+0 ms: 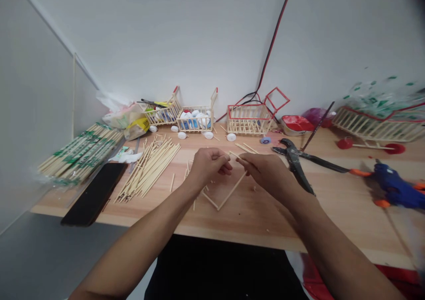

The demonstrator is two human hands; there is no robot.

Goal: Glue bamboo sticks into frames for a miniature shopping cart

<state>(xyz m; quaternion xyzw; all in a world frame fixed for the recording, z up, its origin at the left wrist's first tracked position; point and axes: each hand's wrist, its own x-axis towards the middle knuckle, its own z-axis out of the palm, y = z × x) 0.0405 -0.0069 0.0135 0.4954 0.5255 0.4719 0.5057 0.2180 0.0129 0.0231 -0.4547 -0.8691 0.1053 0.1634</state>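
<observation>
Clock centre: the stick frame between the hands.
Wrapped sticks: a green-and-white bundle lay at nine o'clock, with a dark smartphone just below that line.
Loose sticks: a fanned pile lay nearer, also at nine.
Small carts: one wheeled stick cart stood between ten and eleven; a ball-filled cart stood at eleven.
Left hand: it was narrow, thumb and forefinger drawn together near a thin stick's left end; whether they pinched anything could not be told.
Stick frame: it lay between the forearms, its near corner pointing to six, its left side partly hidden.
Step in hand: apparently the lining-up of the frame's far side.
Next move: it probably called for steady fingertips and square ends; whether any joint was glued could not be seen.
Right hand: it held the thin stick in a narrow pinch.
Red-rimmed cart: it stood between twelve and one.
Pincers: they lay between two and three, mouth towards the right hand.
Red paint: its tub sat at two.
Glue gun: the blue-and-orange tool lay at three.
</observation>
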